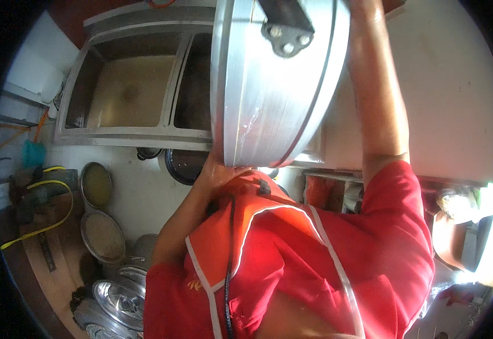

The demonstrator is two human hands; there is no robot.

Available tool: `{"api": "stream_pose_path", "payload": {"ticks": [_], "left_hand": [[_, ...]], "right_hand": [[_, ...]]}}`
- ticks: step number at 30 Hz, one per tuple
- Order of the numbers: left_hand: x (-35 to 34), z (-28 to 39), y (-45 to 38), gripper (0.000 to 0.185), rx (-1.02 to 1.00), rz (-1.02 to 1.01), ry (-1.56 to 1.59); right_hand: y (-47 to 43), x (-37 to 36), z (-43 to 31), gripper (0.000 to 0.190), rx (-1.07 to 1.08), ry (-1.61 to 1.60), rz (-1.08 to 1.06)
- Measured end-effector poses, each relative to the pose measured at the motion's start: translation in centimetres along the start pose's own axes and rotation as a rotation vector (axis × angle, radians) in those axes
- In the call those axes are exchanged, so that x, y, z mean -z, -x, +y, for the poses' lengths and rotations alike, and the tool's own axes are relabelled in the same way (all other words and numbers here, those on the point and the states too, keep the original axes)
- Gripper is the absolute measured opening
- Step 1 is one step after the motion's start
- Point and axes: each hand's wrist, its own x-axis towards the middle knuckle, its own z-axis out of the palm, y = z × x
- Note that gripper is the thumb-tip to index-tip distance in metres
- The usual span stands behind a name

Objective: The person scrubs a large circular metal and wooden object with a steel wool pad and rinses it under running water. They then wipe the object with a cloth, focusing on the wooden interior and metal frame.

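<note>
A large aluminium pot (280, 97) with a riveted dark handle bracket (288, 34) is held up, tilted, in front of my chest. My left hand (228, 174) supports its lower edge; part of the hand is hidden by the pot. My right forearm (375, 80) reaches up along the pot's right side, and my right hand is out of view past the top edge. Behind the pot is a two-basin metal sink (166, 131), whose right basin is partly covered by it. The left basin (132, 91) holds cloudy liquid. I wear a red shirt and an orange-red apron.
A pale countertop (441, 97) lies to the right. Round metal pans (102, 237), shiny lids (119, 296) and a black-rimmed pan (185, 167) stand low at the left and under the sink. A yellow hose (66, 216) loops over cardboard (47, 212) at the far left, near a teal container (33, 153).
</note>
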Motion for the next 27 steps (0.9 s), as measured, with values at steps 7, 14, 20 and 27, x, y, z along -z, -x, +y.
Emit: {"api": "stream_pose_path", "payload": {"ticks": [7, 14, 20, 27], "left_hand": [[-2.8, 1.1, 0.4, 0.047, -0.135, -0.364, 0.346], [-1.2, 5.4, 6.9, 0.04, -0.386, -0.392, 0.018], [0.5, 7.4, 14.5, 0.049, -0.631, 0.232, -0.148], [3.1, 9.8, 18.2, 0.08, -0.852, 0.41, -0.43]], "right_hand": [[-2.3, 6.1, -1.7, 0.033, 0.313, 0.06, -0.016], [2.8, 15.0, 5.1, 0.039, 0.524, 0.059, -0.038], [7.6, 17.3, 13.9, 0.047, 0.422, 0.033, -0.025], [10.9, 10.4, 22.2, 0.053, -0.36, -0.411, -0.057]]}}
